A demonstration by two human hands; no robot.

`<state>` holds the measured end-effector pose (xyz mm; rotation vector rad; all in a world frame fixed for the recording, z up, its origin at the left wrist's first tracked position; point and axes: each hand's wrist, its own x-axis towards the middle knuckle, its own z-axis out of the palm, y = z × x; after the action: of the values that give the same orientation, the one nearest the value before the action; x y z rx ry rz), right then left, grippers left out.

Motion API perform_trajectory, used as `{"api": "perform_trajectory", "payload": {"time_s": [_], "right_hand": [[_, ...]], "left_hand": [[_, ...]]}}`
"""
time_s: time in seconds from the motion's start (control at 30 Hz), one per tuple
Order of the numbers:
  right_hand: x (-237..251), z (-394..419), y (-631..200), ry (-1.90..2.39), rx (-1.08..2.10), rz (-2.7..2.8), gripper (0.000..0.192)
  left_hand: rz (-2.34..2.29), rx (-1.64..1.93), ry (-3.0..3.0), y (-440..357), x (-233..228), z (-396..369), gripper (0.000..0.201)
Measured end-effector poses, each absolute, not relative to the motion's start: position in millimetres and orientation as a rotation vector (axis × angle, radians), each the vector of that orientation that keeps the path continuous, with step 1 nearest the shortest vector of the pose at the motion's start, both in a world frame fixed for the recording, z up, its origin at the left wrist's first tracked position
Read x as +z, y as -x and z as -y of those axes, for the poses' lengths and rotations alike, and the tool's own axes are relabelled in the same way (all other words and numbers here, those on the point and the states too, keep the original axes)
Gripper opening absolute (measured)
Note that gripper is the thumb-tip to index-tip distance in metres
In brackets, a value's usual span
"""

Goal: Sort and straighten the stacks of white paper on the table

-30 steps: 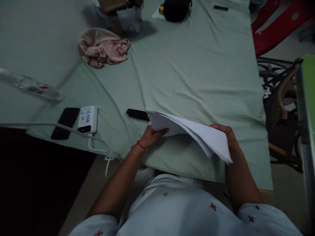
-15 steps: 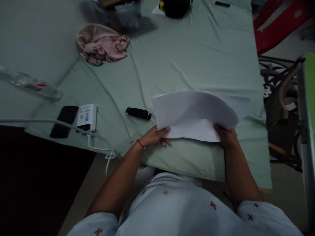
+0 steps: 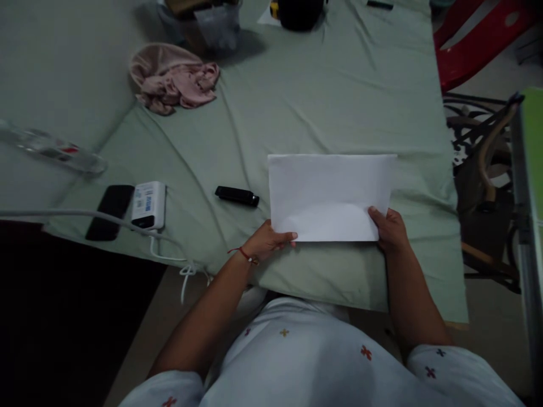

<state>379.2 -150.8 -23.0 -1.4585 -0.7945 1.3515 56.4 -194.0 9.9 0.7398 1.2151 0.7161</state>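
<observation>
White paper [image 3: 331, 195], blank on the side facing me, is held between both hands over the table near its front edge. My left hand [image 3: 269, 238] grips the lower left corner, thumb on top and fingers beneath. At the lower right, my right hand [image 3: 389, 227] pinches the paper the same way. The sheet lies nearly flat, with a slight bulge near its lower part; whether it is one sheet or a stack I cannot tell. Just left of the paper, a black stapler-like object [image 3: 236, 195] rests on the green tablecloth [image 3: 314, 277].
At the left are a black phone [image 3: 109, 212], a white power bank [image 3: 149, 204] with a cable, and a clear plastic bottle [image 3: 59, 150]. Farther back sit a pink cloth [image 3: 178, 79] and a container [image 3: 212, 25]. A red chair [image 3: 475, 51] stands at the right.
The paper's curled upper right part has come down, and the loose sheet edge at the right now lines up with the rest. Both hands keep hold of it, nearly in place.
</observation>
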Motion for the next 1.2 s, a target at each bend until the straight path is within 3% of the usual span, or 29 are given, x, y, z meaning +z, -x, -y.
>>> {"api": "perform_trajectory", "payload": {"time_s": [0.27,0.57,0.87,1.03,1.2], "right_hand": [[-19,152,-382,1.469,1.361,0.793,0.052],[1,156,-391,1.571,1.744,0.984,0.05],[9,162,-380,1.601,1.653,1.102,0.051],[17,169,-373,1.663,1.766,0.993,0.055],[15,169,-363,1.724,1.625,0.936,0.055]], "left_hand": [[-1.324,0.776,-0.546,-66,9,199,0.052],[-1.34,0.852,-0.571,-60,9,200,0.052],[-1.328,0.891,-0.534,-53,11,203,0.063],[-1.311,0.859,-0.573,-40,8,201,0.058],[-1.291,0.924,-0.541,-23,5,195,0.048]]}}
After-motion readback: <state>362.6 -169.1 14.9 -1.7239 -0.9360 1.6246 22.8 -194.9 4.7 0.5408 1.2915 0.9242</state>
